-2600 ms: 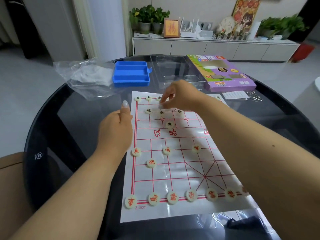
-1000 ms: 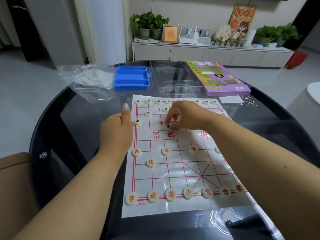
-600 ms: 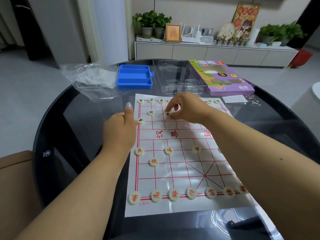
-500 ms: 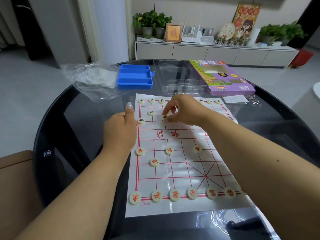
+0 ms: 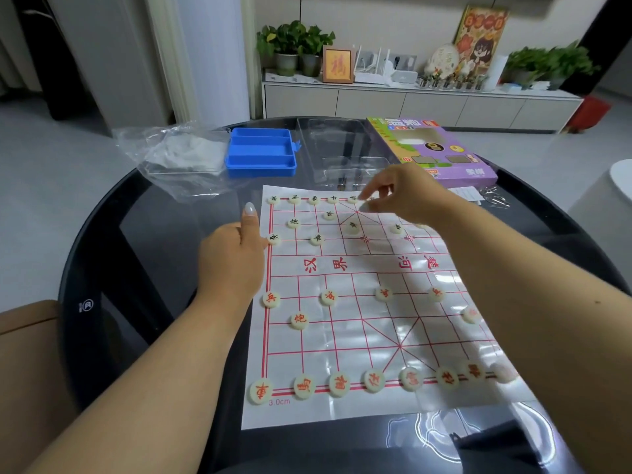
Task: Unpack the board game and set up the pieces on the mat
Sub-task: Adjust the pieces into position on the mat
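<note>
Eight red pieces [image 5: 338, 384] along the mat [image 5: 362, 340] near edge

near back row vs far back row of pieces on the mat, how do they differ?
Near back row: red characters, pieces lined along the mat's near edge, no hand by it. Far back row: dark characters, along the far edge, with the right hand hovering over its right part and hiding some spots, fingers pinched. Both are pale round discs sitting on grid intersections.
</note>
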